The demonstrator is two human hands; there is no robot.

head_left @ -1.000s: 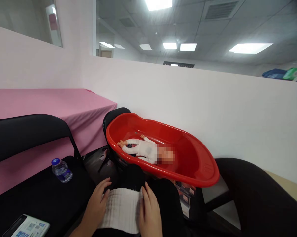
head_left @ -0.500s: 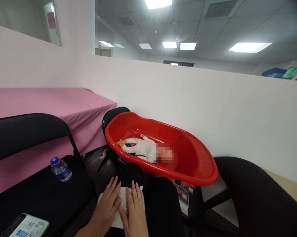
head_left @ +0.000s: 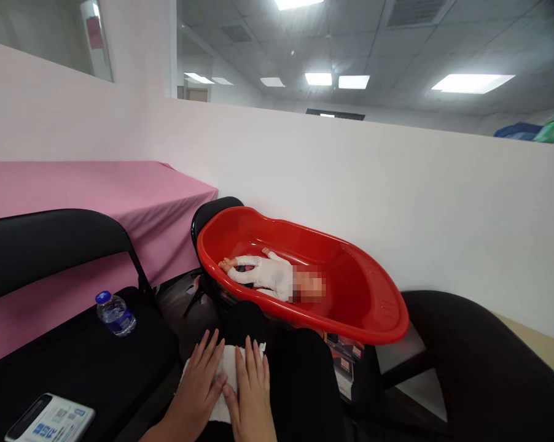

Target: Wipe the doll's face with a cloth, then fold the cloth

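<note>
Both my hands lie flat on a folded white cloth (head_left: 230,368) on my lap, near the bottom middle of the head view. My left hand (head_left: 198,380) covers the cloth's left part, fingers stretched forward. On its right part rests my right hand (head_left: 250,387), fingers also extended. The two thumbs come close together over the cloth; neither hand grips it. Beyond my knees stands a red baby bathtub (head_left: 360,294). Inside it a baby doll (head_left: 272,274) in white clothing lies on its back, feet to the left, its head pixelated.
On the black chair (head_left: 65,362) at left lie a water bottle (head_left: 115,314) with a blue cap and a phone (head_left: 51,418). A pink-draped table (head_left: 166,202) stands behind it. Another black chair (head_left: 479,350) is at right. Boxes (head_left: 344,365) sit under the tub.
My hands stay flat on the cloth with barely any movement. The whole view has shifted very slightly; the doll and tub have not moved.
</note>
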